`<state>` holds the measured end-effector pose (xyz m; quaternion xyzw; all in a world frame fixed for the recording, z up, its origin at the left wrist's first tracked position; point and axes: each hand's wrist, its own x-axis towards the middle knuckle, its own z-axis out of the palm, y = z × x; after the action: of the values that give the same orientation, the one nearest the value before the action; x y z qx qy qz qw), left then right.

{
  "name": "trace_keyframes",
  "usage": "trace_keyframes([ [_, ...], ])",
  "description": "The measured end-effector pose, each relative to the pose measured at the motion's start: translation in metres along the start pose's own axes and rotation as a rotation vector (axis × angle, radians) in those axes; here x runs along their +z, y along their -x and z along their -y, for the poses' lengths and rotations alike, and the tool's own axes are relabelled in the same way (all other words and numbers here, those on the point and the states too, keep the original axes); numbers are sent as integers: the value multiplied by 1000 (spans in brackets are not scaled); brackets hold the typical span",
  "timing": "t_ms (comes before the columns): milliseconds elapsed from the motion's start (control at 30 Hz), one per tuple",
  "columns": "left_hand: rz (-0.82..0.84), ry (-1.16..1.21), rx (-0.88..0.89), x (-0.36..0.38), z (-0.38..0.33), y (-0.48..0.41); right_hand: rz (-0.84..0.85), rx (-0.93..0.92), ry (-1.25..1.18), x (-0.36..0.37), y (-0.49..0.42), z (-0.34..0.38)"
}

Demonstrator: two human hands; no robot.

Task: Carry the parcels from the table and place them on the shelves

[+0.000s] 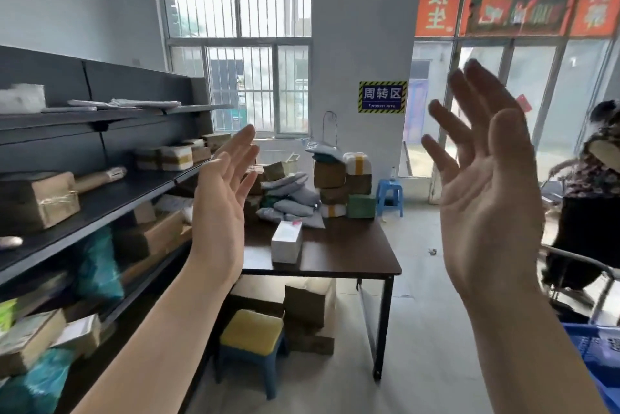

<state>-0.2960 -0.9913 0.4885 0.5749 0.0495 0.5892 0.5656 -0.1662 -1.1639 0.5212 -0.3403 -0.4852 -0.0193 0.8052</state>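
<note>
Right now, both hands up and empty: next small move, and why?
Probably step toward the table and reach for the white box. Both the left hand and right hand are open, holding nothing, and that box stands alone nearest the table's front edge, apart from the piled parcels behind.

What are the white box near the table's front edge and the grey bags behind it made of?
The white box looks like smooth coated cardboard: crisp edges, flat matte faces. The grey bags seem to be soft plastic mailers: they slump, crease and shine faintly. The table top looks like dark wood laminate.
</note>
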Motion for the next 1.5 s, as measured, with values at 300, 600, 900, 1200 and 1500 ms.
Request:
trace_keyframes([
  [300, -38, -1, 8, 7, 130, -153, 75, 111, 7, -17, -129, -199],
  [600, 5, 19, -46, -66, 288, -296, -10, 303, 45, 12, -189, -441],
  [900, -1, -92, -290, -131, 452, -425, -116, 476, 169, 26, -230, -636],
  [1200, -122, -146, -610, -190, 665, -476, -148, 785, 260, -16, -223, -859],
  [1500, -211, -251, -1005, -248, 837, -470, -164, 1093, 430, -67, -170, -1023],
])
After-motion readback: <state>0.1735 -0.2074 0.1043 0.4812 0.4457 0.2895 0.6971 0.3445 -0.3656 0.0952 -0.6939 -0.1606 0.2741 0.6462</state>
